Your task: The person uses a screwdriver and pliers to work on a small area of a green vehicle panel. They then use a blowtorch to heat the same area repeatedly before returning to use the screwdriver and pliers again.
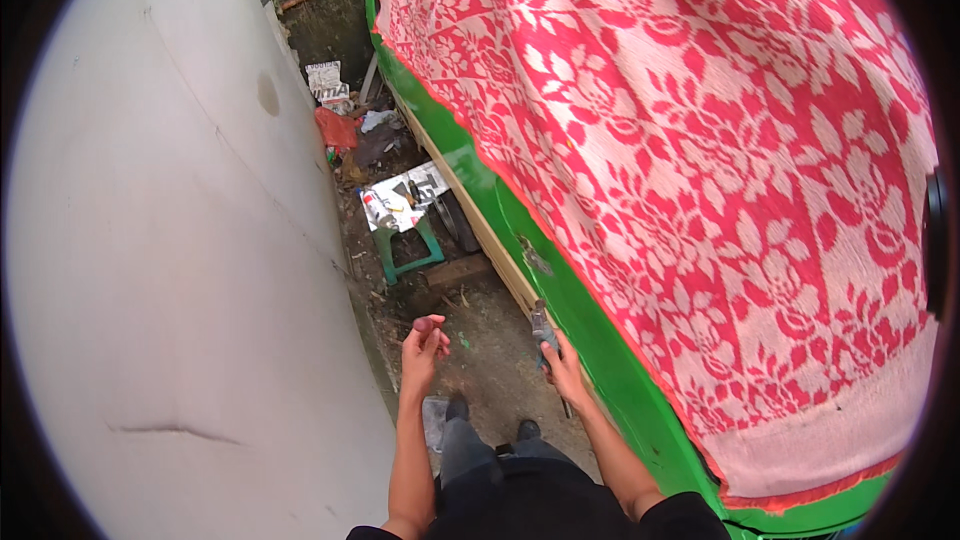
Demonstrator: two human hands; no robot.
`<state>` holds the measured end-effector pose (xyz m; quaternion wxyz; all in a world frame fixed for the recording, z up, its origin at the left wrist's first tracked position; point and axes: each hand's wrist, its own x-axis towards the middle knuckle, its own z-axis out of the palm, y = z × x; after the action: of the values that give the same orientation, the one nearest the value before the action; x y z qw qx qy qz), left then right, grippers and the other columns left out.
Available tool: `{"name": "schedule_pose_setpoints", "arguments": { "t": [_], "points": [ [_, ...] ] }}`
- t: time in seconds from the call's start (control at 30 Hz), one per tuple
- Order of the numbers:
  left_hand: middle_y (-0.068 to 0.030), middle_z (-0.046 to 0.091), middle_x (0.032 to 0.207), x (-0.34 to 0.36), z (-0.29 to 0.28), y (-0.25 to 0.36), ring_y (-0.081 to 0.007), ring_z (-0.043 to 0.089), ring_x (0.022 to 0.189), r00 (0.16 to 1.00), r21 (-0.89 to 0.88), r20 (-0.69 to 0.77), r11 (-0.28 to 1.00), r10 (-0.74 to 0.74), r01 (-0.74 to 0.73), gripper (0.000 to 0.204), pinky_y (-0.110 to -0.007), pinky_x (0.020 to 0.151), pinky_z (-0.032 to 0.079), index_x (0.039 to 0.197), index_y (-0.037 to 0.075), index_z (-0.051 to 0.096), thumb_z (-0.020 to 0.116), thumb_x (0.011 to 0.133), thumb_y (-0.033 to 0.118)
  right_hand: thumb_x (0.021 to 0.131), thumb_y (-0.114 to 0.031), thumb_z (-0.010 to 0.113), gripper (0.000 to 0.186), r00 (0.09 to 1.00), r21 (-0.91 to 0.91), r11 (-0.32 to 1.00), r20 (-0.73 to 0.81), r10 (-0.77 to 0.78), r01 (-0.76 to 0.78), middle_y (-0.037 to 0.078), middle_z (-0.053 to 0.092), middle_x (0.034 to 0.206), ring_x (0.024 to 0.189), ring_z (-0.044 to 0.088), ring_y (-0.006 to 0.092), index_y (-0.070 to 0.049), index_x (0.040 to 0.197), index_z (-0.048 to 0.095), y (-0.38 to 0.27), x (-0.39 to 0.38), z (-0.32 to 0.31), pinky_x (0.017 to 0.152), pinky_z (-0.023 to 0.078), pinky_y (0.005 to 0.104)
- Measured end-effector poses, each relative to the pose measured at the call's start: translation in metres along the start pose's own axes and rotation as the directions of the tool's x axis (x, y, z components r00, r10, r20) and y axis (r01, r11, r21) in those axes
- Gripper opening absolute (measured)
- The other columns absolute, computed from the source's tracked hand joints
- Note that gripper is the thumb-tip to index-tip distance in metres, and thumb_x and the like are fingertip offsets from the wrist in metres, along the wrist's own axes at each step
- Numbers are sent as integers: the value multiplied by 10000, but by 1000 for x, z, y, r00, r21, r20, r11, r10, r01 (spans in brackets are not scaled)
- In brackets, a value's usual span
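My left hand (pixel 422 358) is raised over the ground between the wall and the green panel. Its fingers are closed on a small reddish-brown round piece (pixel 423 324), whose exact kind I cannot make out. In my right hand (pixel 564 364) is a power tool that looks like an angle grinder (pixel 543 332), with a grey-blue body and a metal head pointing away from me. A dark cord hangs below that hand. The tool's head is close beside the lower edge of the green panel (pixel 600 345), and I cannot tell whether they touch.
A red and pale floral cloth (pixel 690 190) drapes over the green body on my right. To the left rises a pale wall (pixel 190 270). Ahead, a green stool (pixel 410 258) bears a printed sheet and small items, beside a dark tyre (pixel 457 222). Litter, including a red bag (pixel 337 128), lies farther off.
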<state>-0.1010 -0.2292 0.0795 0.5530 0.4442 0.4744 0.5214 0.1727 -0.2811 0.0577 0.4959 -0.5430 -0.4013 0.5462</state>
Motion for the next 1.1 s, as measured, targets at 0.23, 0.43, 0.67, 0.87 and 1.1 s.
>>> {"name": "schedule_pose_setpoints", "arguments": {
  "t": [0.23,0.43,0.67,0.87,1.1],
  "points": [
    [10,587,831,-47,44,-14,-75,539,700,999,87,-35,996,14,-11,152,-241,617,430,1161,52,611,580,1041,141,1035,-249,541,264,999,-56,998,41,14,-12,45,615,772,467,458,81,-66,1225,543,17,-41,-50,408,340,238],
    [-13,610,848,-38,72,-19,-81,560,721,994,29,8,994,106,-107,132,-238,632,465,1143,55,603,609,1017,93,1017,-257,550,226,997,39,996,-5,78,-78,22,662,761,507,496,68,-84,1146,619,20,-54,-65,401,340,239],
    [-51,666,914,4,102,-19,-93,603,740,988,86,63,986,141,-146,147,-246,656,510,1139,49,584,619,1011,111,1005,-214,556,211,1000,-54,999,-5,0,0,18,659,773,507,490,67,-55,1129,618,5,-30,-60,413,339,250],
    [-52,660,915,72,115,-27,-94,607,743,966,32,162,978,200,-208,139,-248,649,511,1143,46,578,596,1028,123,1029,-220,513,240,1000,-30,999,-11,-29,29,31,636,783,518,482,70,-69,1210,556,-10,10,-47,446,343,227],
    [-49,653,911,127,127,-47,-94,604,742,967,-27,213,990,140,-138,138,-251,651,515,1147,47,570,581,1038,132,1034,-221,531,244,993,82,997,-118,12,-2,32,628,853,630,570,69,-55,1209,568,-20,37,-32,467,379,234]
  ]
}}
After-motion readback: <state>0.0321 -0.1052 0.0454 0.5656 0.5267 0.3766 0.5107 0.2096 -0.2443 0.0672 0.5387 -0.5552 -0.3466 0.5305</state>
